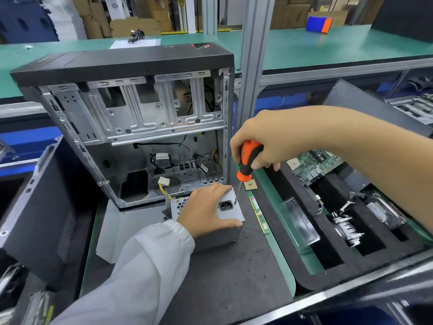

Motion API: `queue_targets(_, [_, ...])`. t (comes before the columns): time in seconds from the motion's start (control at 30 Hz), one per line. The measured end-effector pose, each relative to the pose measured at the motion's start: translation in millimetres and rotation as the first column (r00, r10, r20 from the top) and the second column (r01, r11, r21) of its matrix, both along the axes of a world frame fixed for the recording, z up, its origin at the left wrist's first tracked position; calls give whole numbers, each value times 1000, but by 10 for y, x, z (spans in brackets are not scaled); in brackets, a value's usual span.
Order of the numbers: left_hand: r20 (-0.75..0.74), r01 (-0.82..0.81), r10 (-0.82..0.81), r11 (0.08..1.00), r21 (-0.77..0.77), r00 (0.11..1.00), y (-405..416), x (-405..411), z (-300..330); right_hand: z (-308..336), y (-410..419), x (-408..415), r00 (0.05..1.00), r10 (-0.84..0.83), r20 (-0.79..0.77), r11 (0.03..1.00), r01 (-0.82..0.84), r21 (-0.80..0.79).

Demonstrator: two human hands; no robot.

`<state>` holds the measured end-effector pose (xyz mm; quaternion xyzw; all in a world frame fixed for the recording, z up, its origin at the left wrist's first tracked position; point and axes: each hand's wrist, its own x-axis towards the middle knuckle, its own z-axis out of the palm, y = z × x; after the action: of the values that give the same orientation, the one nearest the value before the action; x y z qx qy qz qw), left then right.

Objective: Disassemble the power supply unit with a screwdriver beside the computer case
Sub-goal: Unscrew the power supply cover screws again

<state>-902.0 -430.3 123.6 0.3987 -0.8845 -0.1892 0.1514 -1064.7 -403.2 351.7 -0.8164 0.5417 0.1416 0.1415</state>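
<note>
Both hands busy: our left hand (206,208) grips the power supply unit (228,212), fingers over its top edge, thumb hooked round the near corner. PSU stands on the dark mat (222,277) just in front of the open computer case (131,127), socket face up, power inlet (225,205) showing. Our right hand (262,141) is wrapped round the orange-black screwdriver (246,167), shaft nearly upright, tip on the socket face right beside the inlet, at what looks like a screw; the screw head itself is too small to tell

Risks from here, as we judge them:
- tip cams out if we don't push straight down the shaft; it would skate across the plate toward the left fingers close by
- PSU stands on a narrow side, so torque could twist or tip it if the left grip loosens
- freed screw could roll off the mat into the foam tray (328,242) on the right, among the motherboard (314,165) and the other parts
- yellow cable bundle (165,187) trails back toward the case; could snag when we lift the unit
</note>
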Motion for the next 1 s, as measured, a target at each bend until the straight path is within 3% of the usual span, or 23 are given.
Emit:
queue_targets(0.07, [-150,39,-21,992,117,988,-2,-8,72,-52,-1,46,999,12,-39,999,-14,-32])
queue_targets(0.17, [-542,188,23,925,330,840,-10,-40,263,-141,-15,122,998,-31,-57,980,19,-197])
queue_targets(0.27, [-669,302,64,858,416,740,-25,-98,445,-207,-33,164,998,52,-35,945,-61,-322])
queue_targets(0.43, [-738,481,33,739,472,674,-61,-97,552,-43,-39,90,991,133,22,988,-130,-78])
queue_targets(0.5, [-759,497,43,732,467,650,-74,-119,571,14,-37,69,991,135,15,991,-135,-3])
queue_targets(0.6, [-776,471,76,757,454,626,-66,-172,612,40,-16,27,991,130,-10,991,-130,-6])
queue_targets(0.73, [-784,432,97,790,435,613,-36,-239,631,-14,13,21,983,-143,-113,980,125,-154])
queue_targets(0.87, [-797,477,117,747,464,593,8,-266,647,-118,-34,54,971,-34,-236,963,-32,-267])
queue_targets(1.0, [-806,540,62,713,449,589,4,-205,695,-44,-2,50,974,124,-192,981,-149,-123])
